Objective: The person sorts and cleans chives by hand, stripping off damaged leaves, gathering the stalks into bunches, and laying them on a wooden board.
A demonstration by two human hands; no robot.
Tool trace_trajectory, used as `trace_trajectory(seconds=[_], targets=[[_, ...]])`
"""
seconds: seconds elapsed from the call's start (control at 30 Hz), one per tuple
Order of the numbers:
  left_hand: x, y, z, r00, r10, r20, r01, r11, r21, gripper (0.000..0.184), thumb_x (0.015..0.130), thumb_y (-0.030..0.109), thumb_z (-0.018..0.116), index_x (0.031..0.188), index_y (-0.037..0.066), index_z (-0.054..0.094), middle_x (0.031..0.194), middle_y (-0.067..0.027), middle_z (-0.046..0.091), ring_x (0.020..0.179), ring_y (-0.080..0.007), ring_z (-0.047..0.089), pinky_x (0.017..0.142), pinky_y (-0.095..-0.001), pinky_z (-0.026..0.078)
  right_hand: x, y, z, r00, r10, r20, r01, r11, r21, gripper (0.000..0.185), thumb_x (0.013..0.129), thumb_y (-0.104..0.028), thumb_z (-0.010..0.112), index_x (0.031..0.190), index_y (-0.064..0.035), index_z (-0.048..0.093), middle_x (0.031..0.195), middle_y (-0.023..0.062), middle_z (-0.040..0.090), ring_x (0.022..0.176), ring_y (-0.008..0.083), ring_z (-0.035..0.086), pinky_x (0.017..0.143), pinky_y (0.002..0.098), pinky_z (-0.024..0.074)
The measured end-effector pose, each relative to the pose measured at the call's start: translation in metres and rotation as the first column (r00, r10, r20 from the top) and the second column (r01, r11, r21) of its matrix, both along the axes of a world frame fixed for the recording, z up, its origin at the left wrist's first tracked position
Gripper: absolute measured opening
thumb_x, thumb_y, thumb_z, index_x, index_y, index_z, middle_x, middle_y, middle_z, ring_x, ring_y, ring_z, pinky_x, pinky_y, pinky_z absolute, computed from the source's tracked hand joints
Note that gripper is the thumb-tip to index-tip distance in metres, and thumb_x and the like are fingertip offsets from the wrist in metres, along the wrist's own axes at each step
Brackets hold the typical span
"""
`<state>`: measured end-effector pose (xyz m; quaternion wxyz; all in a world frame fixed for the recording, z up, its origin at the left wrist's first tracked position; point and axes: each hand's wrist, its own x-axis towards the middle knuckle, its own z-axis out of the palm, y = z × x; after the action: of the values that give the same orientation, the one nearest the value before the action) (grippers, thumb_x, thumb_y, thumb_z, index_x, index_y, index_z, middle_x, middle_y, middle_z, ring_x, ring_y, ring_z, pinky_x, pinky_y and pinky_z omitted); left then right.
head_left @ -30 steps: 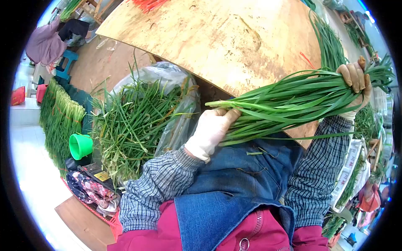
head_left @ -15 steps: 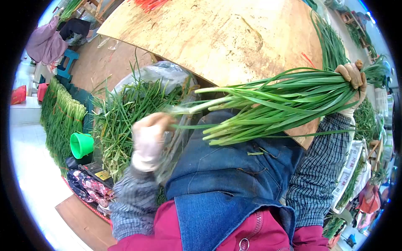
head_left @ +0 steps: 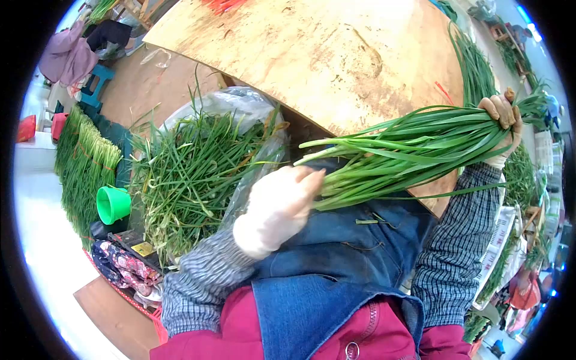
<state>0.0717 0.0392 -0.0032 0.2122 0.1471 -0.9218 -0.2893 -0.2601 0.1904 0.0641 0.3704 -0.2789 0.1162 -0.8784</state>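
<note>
My right hand (head_left: pixel 503 123), in a pale glove with tan fingers, is wrapped round the leafy end of a bunch of garlic chives (head_left: pixel 414 150). The bunch stretches left over my lap, pale stem ends fanned out. My left hand (head_left: pixel 285 198), in a white glove, is at those stem ends with its fingers bent together on the lower stems; its fingertips are partly hidden. Short cut bits of stem (head_left: pixel 367 221) lie on my blue denim apron (head_left: pixel 336 252).
A wooden table (head_left: pixel 312 60) stands ahead, with red ties (head_left: pixel 223 5) at its far edge. To the left are a plastic bag (head_left: pixel 240 99) heaped with loose leaves (head_left: pixel 186 174), a green bucket (head_left: pixel 113 205) and tied chive bundles (head_left: pixel 90 162). Another person (head_left: pixel 69 54) sits far left.
My left hand has moved right, from beside the loose leaves to the stem ends. A stem that stuck out toward it no longer extends there. My right hand keeps its hold, nearly still.
</note>
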Motion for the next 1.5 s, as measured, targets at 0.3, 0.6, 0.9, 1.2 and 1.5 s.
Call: trace_trajectory(seconds=[0.3,0.6,0.9,1.2,1.5], targets=[[-0.034,-0.014,-0.008,0.980,0.191,-0.060,-0.199,0.959,-0.204,0.023,0.068,0.015,0.069,0.087,0.003,0.063,0.081,-0.0117,0.060,0.078,-0.0297,0.056,0.071,-0.0378,0.045,-0.006,0.005,-0.010,1.000,-0.008,0.007,0.008,1.000,0.026,0.020,0.086,-0.006,0.047,0.101,0.0060,0.049,0.060,-0.0041,0.038,0.057,0.0073,0.039,0.063,0.0241,0.0343],[-0.049,-0.014,-0.006,0.966,0.117,0.229,-0.255,0.331,0.909,0.016,0.077,0.011,0.063,0.087,-0.001,0.067,0.077,-0.0062,0.065,0.072,-0.0111,0.057,0.064,-0.0246,0.045,0.000,0.002,-0.006,1.000,-0.002,-0.023,0.002,1.000,0.010,0.017,0.084,-0.002,0.050,0.099,0.0059,0.048,0.061,-0.0052,0.037,0.056,0.0058,0.040,0.062,0.0227,0.0341],[-0.040,-0.008,-0.009,0.919,0.354,-0.175,-0.258,0.874,0.411,0.009,0.076,0.005,0.061,0.082,-0.002,0.064,0.074,-0.0164,0.062,0.066,-0.0277,0.061,0.062,-0.0310,0.047,-0.002,-0.005,-0.007,0.999,0.022,-0.033,-0.020,0.999,0.046,0.021,0.086,-0.007,0.047,0.102,0.0066,0.052,0.061,-0.0042,0.039,0.057,0.0077,0.040,0.063,0.0245,0.0335],[0.104,-0.076,-0.046,0.870,0.482,-0.103,-0.493,0.860,-0.132,0.007,0.079,0.008,0.062,0.078,0.001,0.059,0.070,-0.0125,0.060,0.064,-0.0228,0.060,0.058,-0.0314,0.047,-0.011,-0.003,-0.014,0.999,0.048,0.017,-0.048,0.998,0.035,0.025,0.086,-0.007,0.047,0.106,0.0076,0.053,0.064,-0.0031,0.040,0.062,0.0089,0.041,0.069,0.0262,0.0351],[0.055,-0.030,0.004,0.994,0.106,0.019,-0.098,0.967,-0.234,0.030,0.070,0.007,0.067,0.098,0.005,0.058,0.093,-0.0107,0.059,0.089,-0.0288,0.056,0.082,-0.0405,0.044,-0.013,-0.006,-0.013,1.000,0.025,-0.003,-0.024,0.996,0.085,0.026,0.085,-0.008,0.048,0.106,0.0077,0.051,0.065,-0.0022,0.042,0.063,0.0103,0.043,0.069,0.0271,0.0352]])
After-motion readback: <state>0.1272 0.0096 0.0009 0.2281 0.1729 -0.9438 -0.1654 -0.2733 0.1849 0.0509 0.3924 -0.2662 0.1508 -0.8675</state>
